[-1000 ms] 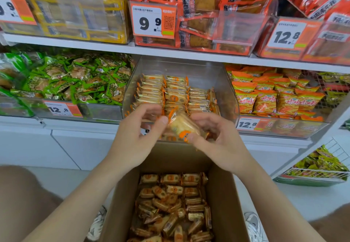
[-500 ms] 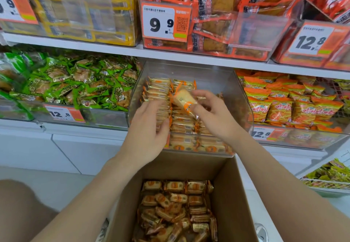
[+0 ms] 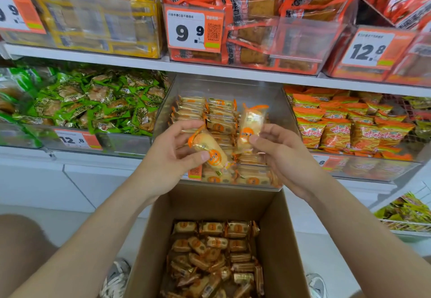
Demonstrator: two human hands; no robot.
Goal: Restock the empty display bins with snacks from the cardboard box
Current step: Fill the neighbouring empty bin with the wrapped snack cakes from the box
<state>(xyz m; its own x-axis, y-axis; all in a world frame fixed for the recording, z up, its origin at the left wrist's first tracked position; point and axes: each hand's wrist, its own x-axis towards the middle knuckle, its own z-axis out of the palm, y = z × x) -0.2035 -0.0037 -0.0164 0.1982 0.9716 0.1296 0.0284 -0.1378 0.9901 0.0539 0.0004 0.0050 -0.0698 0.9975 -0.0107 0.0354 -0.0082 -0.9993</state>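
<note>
Your left hand [image 3: 169, 161] pinches a tilted snack pack [image 3: 210, 151]; your right hand [image 3: 288, 157], an upright snack pack [image 3: 250, 122]. Both hover before the clear bin [image 3: 224, 87], above the cardboard box [image 3: 277, 239].

Ahead of the left hand [image 3: 168, 157], stacked packs [image 3: 193, 111] crowd the clear bin [image 3: 221, 85]; ahead of the right hand [image 3: 283, 157] its right side is freer. The white shelf [image 3: 233, 70] closes in overhead. Beneath both hands the cardboard box [image 3: 275, 239] stands open-topped.
</note>
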